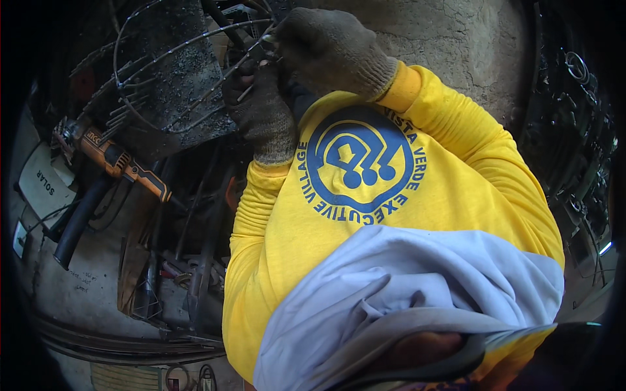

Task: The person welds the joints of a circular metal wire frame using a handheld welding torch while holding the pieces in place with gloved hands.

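So my gloved left hand [264, 117] is curling up beside the wire frame [207, 34], which is sitting mostly left of both hands, above a metal plate [176, 81]. My right hand [332, 51] is bunching near its edge; can't tell what either's actually pinching.

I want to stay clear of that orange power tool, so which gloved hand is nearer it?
Your left hand, lower in the picture and closer to the orange power tool; your right hand is higher and farther right.
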Tool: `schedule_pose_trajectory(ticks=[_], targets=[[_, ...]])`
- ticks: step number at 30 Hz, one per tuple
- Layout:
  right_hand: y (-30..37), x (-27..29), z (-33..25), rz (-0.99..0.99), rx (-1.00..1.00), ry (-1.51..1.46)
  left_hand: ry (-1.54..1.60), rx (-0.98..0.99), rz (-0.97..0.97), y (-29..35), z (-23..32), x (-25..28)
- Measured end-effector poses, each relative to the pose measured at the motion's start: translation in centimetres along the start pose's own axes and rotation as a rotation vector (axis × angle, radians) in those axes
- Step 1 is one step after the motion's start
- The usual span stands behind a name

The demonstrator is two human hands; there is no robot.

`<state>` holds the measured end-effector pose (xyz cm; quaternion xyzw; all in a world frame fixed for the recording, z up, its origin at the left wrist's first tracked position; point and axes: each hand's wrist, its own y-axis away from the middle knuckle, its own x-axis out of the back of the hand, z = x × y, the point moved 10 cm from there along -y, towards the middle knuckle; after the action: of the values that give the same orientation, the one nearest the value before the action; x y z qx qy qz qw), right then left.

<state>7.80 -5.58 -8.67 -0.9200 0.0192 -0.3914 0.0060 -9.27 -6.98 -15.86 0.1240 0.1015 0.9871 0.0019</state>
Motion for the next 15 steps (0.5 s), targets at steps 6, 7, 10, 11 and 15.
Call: schedule_pose_trajectory(ticks=[6, 7, 10, 11, 15], targets=[[-0.1, -1.4, -0.8, 0.000, 0.103, 0.005, 0.176, 0.127, 0.007, 0.3, -0.3, -0.2], [0.0, -1.4, -0.9, -0.026, 0.117, 0.034, 0.200, 0.132, 0.017, 0.3, -0.2, -0.2], [0.9, -0.1, -0.8, -0.085, 0.047, 0.046, 0.088, 0.050, 0.030, 0.6, -0.1, 1.0], [1.3, 1.0, -0.4, -0.030, 0.033, -0.014, 0.016, 0.007, 0.020, 0.8, 0.0, 1.4], [3.0, 2.9, 0.9, 0.047, -0.023, -0.212, 0.367, 0.044, -0.068, 2.2, 0.6, 2.1]])
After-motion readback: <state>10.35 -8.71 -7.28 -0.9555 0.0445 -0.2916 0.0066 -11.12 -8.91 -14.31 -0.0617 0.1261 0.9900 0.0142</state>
